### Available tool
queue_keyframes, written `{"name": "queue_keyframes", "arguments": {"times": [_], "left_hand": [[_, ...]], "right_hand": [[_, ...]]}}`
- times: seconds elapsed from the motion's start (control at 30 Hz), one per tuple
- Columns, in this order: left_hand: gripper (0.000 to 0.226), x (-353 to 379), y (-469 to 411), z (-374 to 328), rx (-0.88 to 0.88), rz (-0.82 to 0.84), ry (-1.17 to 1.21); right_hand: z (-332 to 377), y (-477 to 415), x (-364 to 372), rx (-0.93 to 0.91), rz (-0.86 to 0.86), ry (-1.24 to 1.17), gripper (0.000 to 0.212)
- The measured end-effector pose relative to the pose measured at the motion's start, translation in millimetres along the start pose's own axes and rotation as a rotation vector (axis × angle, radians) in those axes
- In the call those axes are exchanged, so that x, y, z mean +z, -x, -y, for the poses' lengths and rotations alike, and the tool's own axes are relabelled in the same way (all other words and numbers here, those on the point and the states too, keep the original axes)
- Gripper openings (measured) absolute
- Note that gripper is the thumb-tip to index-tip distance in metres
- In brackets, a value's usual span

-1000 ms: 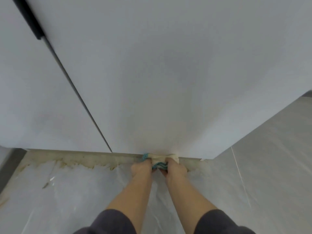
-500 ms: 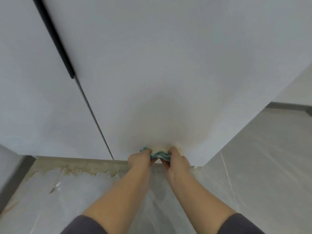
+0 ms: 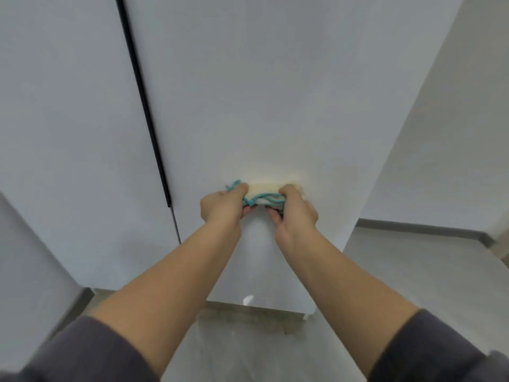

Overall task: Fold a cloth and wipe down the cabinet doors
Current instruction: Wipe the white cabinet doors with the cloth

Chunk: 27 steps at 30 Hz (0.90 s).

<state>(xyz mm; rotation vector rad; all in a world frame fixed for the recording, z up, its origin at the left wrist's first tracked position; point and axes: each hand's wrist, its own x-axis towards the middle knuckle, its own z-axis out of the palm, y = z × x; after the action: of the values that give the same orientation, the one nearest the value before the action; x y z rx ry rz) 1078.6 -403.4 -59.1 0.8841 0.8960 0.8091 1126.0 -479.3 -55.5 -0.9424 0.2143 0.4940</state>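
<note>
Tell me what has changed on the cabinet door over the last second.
The left grip and right grip slid the folded cream cloth with teal edging up the white cabinet door, from its bottom edge to well above it. Both hold the cloth's ends as before.

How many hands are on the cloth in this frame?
2. The left hand grips the left end of the cloth, the right hand grips the right end, both against the cabinet door.
</note>
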Motion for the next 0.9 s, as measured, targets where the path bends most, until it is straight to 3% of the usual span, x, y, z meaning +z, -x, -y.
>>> {"name": "queue_keyframes", "arguments": {"times": [0.2,0.33,0.43,0.63,0.7,0.9], "left_hand": [[0.02,35,40,-71,0.265,0.117,0.072],[0.024,29,42,-35,0.25,0.105,-0.019],[0.027,7,26,38,0.105,0.042,-0.169],[0.017,-32,-17,184,-0.36,-0.046,-0.309],[0.024,-46,-31,231,-0.494,-0.064,-0.345],[0.036,-70,-59,330,-0.716,-0.112,-0.252]], "right_hand": [[68,37,42,-0.19,0.196,-0.086,0.017],[51,26,5,-0.149,0.178,-0.101,0.014],[3,1,-52,-0.054,0.038,-0.045,0.019],[-95,-64,-157,0.179,-0.271,0.132,0.022],[-126,-84,-188,0.233,-0.383,0.207,0.024],[-196,-142,-258,0.445,-0.535,0.305,0.028]]}}
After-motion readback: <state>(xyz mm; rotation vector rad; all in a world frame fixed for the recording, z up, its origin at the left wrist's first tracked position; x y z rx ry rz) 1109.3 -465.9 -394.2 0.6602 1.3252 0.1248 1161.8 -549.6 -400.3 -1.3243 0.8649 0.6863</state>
